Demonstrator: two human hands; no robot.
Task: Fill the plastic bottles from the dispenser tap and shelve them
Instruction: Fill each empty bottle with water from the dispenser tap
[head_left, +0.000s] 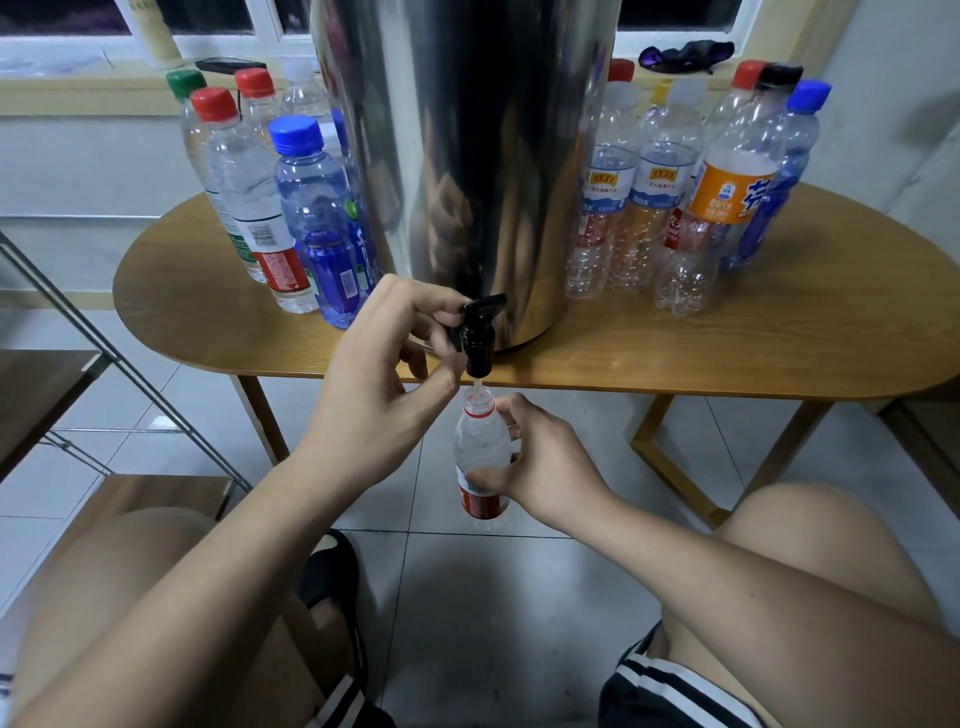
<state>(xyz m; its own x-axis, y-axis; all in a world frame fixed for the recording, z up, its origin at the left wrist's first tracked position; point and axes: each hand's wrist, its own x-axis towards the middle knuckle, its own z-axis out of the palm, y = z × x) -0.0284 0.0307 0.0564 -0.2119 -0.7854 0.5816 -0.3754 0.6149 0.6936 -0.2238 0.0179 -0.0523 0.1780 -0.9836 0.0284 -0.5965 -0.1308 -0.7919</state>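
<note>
Your left hand (384, 364) pinches tap (478, 338), right hand (540, 467) grips bottle (480, 452) below it. On bench (675, 343), capped bottles (311, 208) flank dispenser (467, 156).

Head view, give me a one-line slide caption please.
Left hand grips the black tap of the steel dispenser; right hand holds an uncapped bottle under it.

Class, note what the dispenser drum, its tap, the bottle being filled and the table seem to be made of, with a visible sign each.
Dispenser drum: probably polished stainless steel; mirror-like reflections.
Tap: seemingly black moulded plastic, slightly glossy.
Bottle: thin clear plastic; see-through wall.
Table: wood or wood-look laminate, matte; grain shows.
</note>
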